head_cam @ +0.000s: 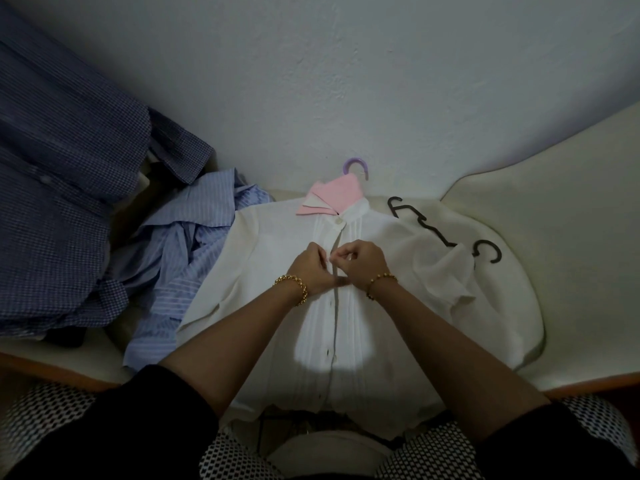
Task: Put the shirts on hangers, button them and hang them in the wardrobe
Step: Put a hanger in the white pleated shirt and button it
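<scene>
Buttoning risk: left hand point(311, 268) and right hand point(363, 261) each pinch the placket of the white shirt point(277, 244), which lies flat at centre on its purple hanger point(356, 166), hook at 12 o'clock. Thin cloth could slip from the pinch, or a button could meet the wrong hole and skew the front; a striped shirt point(194, 237) waits at 9 o'clock

Shirt pile point(166, 258) crowds left; black hangers point(446, 233) right

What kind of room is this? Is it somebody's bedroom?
Probably a bedroom or a laundry corner at home. A white shirt on a purple hanger lies on a cream cushioned surface, with blue shirts heaped beside it and spare black hangers nearby.
</scene>
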